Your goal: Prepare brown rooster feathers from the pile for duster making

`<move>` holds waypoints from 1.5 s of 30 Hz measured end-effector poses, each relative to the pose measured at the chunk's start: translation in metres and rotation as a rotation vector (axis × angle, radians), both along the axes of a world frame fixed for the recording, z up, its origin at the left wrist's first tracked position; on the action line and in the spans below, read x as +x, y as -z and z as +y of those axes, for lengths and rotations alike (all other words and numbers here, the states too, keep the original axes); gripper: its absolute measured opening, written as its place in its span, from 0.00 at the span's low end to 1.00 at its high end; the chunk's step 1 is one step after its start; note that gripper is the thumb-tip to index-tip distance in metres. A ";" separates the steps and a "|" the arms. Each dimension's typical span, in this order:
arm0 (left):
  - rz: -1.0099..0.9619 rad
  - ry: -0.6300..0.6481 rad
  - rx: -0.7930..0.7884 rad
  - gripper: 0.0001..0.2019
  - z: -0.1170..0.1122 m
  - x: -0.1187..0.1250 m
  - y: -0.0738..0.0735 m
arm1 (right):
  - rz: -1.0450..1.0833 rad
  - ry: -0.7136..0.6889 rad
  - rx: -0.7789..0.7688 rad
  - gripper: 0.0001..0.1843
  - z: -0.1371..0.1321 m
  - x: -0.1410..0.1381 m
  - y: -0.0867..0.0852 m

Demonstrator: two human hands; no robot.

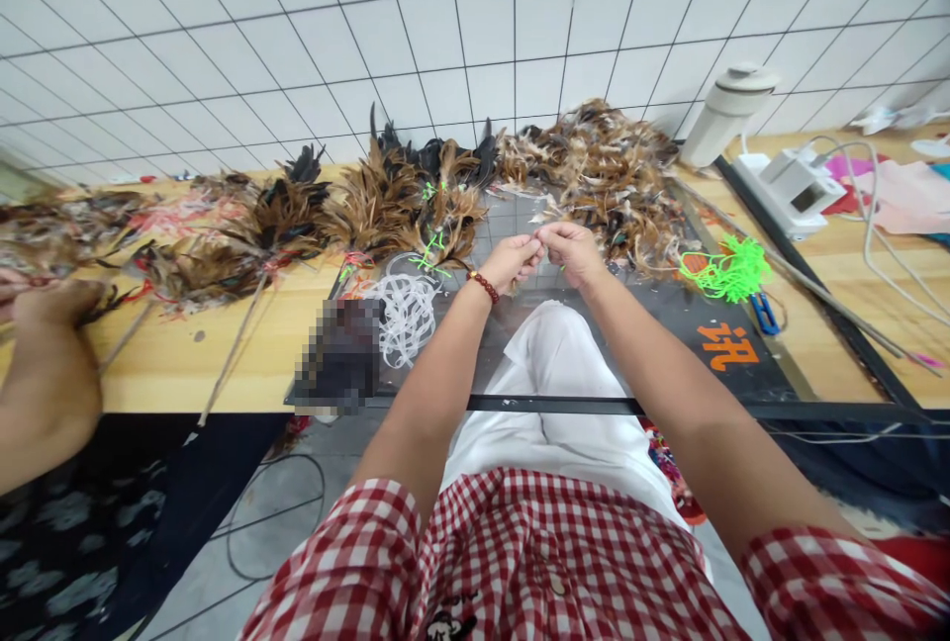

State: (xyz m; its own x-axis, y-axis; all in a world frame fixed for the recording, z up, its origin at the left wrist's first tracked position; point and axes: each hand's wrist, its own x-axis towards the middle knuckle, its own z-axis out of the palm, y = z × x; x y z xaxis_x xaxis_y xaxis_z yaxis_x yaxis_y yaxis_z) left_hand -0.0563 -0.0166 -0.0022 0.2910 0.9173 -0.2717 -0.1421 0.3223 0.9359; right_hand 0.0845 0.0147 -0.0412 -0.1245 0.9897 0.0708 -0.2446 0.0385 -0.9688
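Observation:
My left hand [514, 263], with a red bead bracelet [484, 287] at the wrist, is closed in a pinch over a dark glass panel [623, 324]. Its fingertips meet those of my right hand [573, 251], also pinched. Whatever lies between the fingers is too small to make out. Just beyond my hands is a big heap of brown feathers [594, 171]. Left of it lie bundles of brown and black feathers [378, 191], some tied with green ties [432, 250]. A tangle of white translucent strips [407, 310] is beside my left forearm.
Bright green strings [731, 268] and a blue tool [764, 313] lie at right, near long thin sticks [816, 290]. Behind stand a white bottle [727, 112] and a white charger with cables [802, 181]. A co-worker's arm [48, 354] reaches in at left, near feather bundles on sticks [234, 349].

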 end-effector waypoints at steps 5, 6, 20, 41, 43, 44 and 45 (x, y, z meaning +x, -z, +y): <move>0.103 -0.280 0.081 0.18 0.009 -0.003 0.004 | -0.099 0.039 0.064 0.32 0.003 0.001 0.004; 0.150 -0.334 0.111 0.18 0.012 -0.005 0.006 | -0.203 0.069 0.100 0.25 0.004 0.002 0.005; 0.825 -0.070 0.570 0.17 0.011 -0.010 0.011 | -0.540 0.128 0.586 0.14 -0.003 0.006 -0.006; 0.777 -0.282 0.518 0.16 0.008 -0.008 0.008 | -0.457 0.029 0.445 0.24 -0.002 0.002 0.003; 0.817 -0.168 0.600 0.15 0.007 -0.011 0.009 | -0.444 0.045 0.478 0.26 -0.001 0.005 0.000; 0.804 -0.089 0.635 0.14 0.006 -0.012 0.009 | -0.427 0.059 0.474 0.28 0.000 0.007 -0.001; 0.775 0.002 0.653 0.14 0.005 -0.012 0.009 | -0.408 0.064 0.451 0.29 0.002 0.010 -0.002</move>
